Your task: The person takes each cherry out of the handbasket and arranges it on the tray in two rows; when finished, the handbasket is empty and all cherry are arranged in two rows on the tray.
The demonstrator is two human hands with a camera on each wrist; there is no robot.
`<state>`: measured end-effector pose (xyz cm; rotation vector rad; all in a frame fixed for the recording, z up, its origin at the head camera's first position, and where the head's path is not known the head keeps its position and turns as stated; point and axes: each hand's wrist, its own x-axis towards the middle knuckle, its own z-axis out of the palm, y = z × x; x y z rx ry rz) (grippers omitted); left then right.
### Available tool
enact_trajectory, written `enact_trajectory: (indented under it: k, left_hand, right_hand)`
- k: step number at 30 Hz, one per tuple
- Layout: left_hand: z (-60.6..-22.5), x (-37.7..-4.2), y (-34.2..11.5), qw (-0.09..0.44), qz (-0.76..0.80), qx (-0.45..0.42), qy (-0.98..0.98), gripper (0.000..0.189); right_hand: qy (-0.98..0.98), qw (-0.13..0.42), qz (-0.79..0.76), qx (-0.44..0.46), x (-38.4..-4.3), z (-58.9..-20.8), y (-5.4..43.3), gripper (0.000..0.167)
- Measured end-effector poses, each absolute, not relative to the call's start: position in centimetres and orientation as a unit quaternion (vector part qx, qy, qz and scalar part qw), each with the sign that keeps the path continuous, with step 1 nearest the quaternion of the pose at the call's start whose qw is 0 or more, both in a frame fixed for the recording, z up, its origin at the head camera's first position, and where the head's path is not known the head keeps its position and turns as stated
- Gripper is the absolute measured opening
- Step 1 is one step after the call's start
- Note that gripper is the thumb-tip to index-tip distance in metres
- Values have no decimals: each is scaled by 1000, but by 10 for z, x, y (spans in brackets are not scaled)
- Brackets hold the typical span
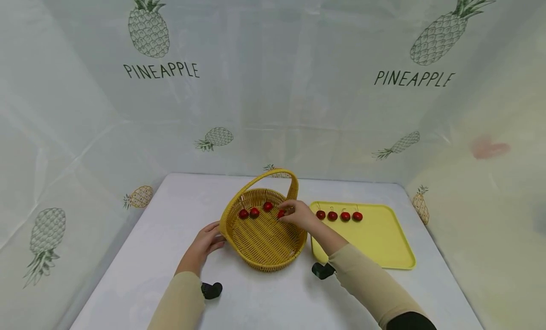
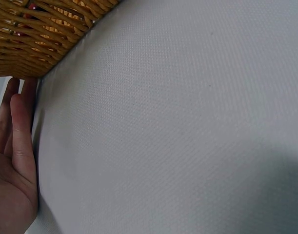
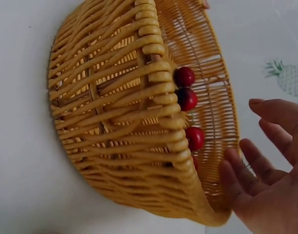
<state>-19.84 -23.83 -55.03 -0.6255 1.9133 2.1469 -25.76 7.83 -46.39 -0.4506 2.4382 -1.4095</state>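
Note:
A round yellow wicker basket (image 1: 266,242) with a tall handle stands on the white table. Several red cherries (image 1: 254,212) lie inside it towards the back. My left hand (image 1: 206,240) is at the basket's left side; the left wrist view shows straight fingers (image 2: 23,141) against the lower wicker wall. Over the basket's right rim reaches my right hand (image 1: 300,215), its fingertips right by the rightmost cherry (image 1: 281,214). In the right wrist view that hand's fingers (image 3: 258,163) are spread and loosely bent, with nothing between them.
A yellow rectangular tray (image 1: 375,240) lies right of the basket, under the right forearm in the head view. Several more cherries (image 1: 345,216) with stems form a row along its back left. A pineapple-print sheet (image 1: 273,83) hangs behind and beside the table.

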Motion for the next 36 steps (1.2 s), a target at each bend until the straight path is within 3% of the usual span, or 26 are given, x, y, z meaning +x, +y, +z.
enact_trajectory:
  k: [21, 36]
  left_hand:
    - [-550, -197, -236, 91, 727, -213, 646, 53]
    - [-552, -197, -236, 83, 723, -218, 651, 49]
  right_hand:
    - [876, 246, -374, -177, -274, -476, 62, 60]
    - [878, 268, -322, -231, -274, -476, 51, 54]
